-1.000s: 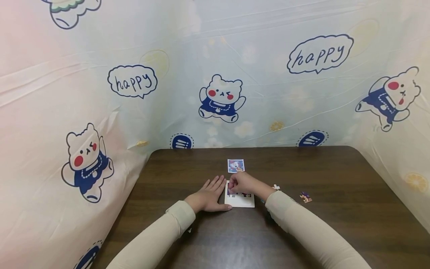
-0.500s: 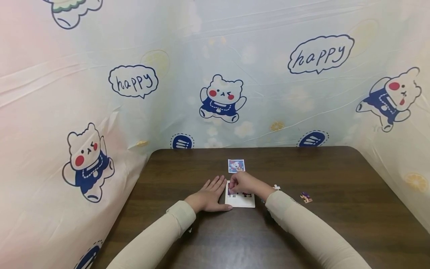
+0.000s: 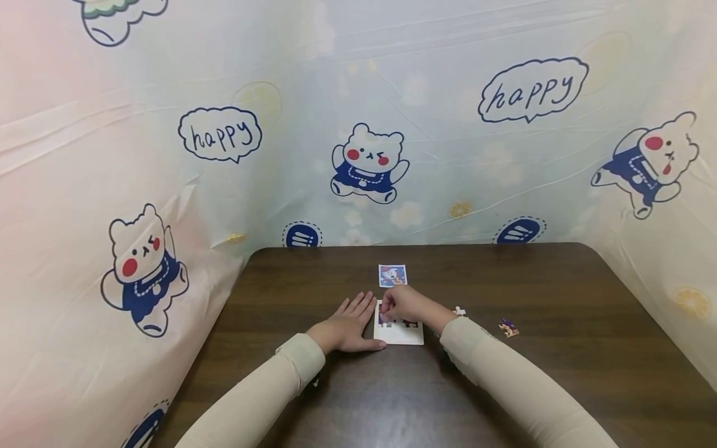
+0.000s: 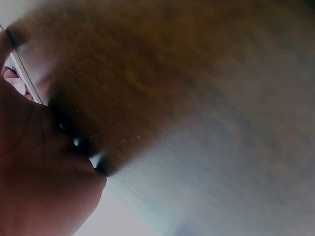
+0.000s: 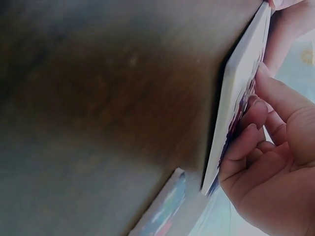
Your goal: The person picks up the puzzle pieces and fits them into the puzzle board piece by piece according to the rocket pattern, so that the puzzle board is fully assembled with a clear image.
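Puzzle tray (image 3: 407,336) is lying beneath my right hand (image 3: 411,305) in the head view; my left hand (image 3: 348,328) is resting straight-fingered against its left side. Blurred table (image 4: 142,78) is filling most of the left wrist view. In the right wrist view my right fingers are curling close over the tray's printed face; whether they're pinching a piece, I cannot tell. Uneven sideways pressure could be dislodging fitted pieces (image 3: 411,324), I judge, should my left hand be bracing too lightly.

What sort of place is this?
Probably a makeshift indoor booth: cartoon-printed cloth hangs behind and beside a dark brown table, with a small puzzle board on it.
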The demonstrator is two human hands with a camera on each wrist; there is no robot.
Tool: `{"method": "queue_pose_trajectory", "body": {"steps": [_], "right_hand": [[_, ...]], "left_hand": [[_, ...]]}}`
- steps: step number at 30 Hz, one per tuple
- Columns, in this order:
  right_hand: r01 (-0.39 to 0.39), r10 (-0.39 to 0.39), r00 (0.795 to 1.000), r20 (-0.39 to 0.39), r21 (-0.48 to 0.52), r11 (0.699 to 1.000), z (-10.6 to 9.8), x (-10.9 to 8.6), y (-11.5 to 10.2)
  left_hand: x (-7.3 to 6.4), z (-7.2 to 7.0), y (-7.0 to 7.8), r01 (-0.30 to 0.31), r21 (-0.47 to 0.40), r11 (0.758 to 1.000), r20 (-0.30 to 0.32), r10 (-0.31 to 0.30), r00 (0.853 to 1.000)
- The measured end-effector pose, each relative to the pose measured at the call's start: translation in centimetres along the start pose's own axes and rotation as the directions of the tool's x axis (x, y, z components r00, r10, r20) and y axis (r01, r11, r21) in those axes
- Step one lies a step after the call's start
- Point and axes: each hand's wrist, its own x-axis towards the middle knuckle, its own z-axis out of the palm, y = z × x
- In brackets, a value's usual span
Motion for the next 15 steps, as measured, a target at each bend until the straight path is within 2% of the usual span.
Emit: {"method": "queue_pose_trajectory", "body": {"steps": [8, 15], "right_hand": [[0.019, -0.019, 0.999, -0.026, 0.0, 1.0, 0.1, 0.0, -0.2], [0.022, -0.022, 1.0, 0.011, 0.009, 1.0, -0.1, -0.3, -0.2]], "left_hand": [[-0.2, -0.3, 0.1, 0.002, 0.001, 1.0, 0.006, -0.002, 1.0], [0.6, 0.8, -0.6, -0.015, -0.061, 0.998, -0.013, 0.015, 1.0]]}}
